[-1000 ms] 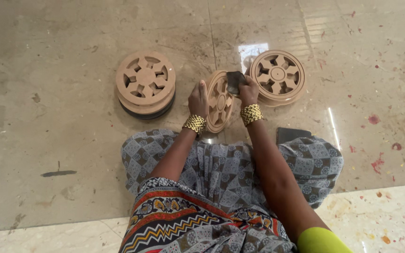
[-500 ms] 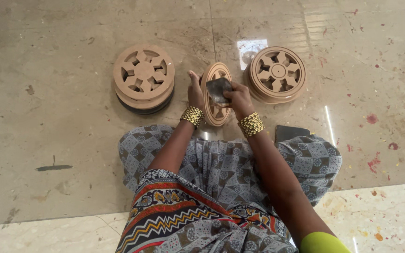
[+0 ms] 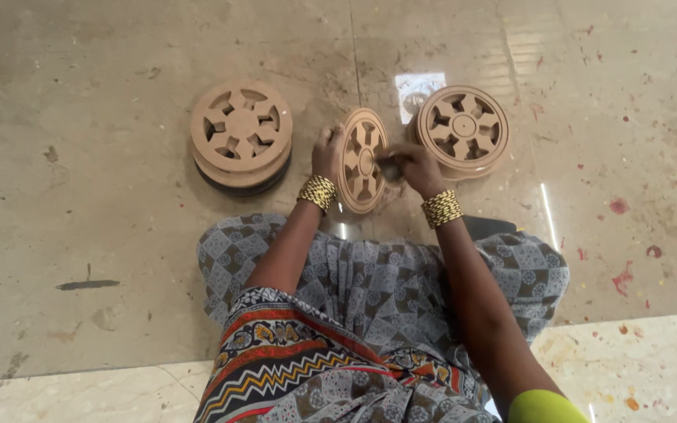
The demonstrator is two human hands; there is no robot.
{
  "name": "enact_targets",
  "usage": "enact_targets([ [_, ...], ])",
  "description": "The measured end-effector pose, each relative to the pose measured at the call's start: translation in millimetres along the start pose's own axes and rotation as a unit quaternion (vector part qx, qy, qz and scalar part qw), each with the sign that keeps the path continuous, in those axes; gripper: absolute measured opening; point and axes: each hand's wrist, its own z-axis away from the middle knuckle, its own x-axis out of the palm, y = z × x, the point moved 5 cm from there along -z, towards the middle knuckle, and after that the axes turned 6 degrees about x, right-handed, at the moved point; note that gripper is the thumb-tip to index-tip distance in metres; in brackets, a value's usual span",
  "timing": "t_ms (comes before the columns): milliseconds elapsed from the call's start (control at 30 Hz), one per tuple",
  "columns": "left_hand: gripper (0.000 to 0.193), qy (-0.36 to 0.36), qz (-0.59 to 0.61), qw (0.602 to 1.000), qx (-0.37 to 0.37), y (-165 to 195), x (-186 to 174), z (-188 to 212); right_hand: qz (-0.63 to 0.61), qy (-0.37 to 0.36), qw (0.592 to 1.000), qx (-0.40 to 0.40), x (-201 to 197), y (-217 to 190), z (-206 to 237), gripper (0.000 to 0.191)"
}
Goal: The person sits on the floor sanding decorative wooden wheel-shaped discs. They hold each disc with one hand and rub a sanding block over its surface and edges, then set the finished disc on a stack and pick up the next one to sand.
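Centre frame: left hand (image 3: pixel 327 153) grips upright wooden wheel (image 3: pixel 360 160) on edge, fingers curled round its rim. Right hand (image 3: pixel 413 168) pinches small dark pad (image 3: pixel 389 168) against wheel's face. Wheel stacks (image 3: pixel 241 137) flank it.

One small package shows: a flat, roughly square clear plastic packet (image 3: pixel 419 92) with a whitish sheen, lying on the floor (image 3: pixel 119 235) at the far side, a little right of centre. Something small and round shows faintly through it. Its right edge touches or slips under the rim of the right-hand wooden wheel (image 3: pixel 464 129).
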Motion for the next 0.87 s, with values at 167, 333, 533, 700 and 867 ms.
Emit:
enact_targets([
  [167,0.078,-0.054,-0.11,0.991,-0.053,0,10,5,0.041,0.115,0.979,-0.161,7,-52,-9,0.032],
  [333,0.065,0.009,-0.153,0.983,0.104,13,3,18,0.105,0.161,0.979,-0.067,5,-44,-41,0.026],
  [533,0.051,-0.014,-0.086,0.992,0.094,5,-4,25,0.06,0.169,0.98,0.09,-9,-3,-42,0.044],
  [700,0.052,-0.008,-0.097,0.991,0.093,2,-3,23,-0.07,0.214,0.96,0.166,-12,14,-34,0.039],
  [867,0.053,0.008,-0.094,0.989,0.117,2,-1,20,-0.113,0.225,0.967,-0.045,-6,-4,-28,0.037],
])
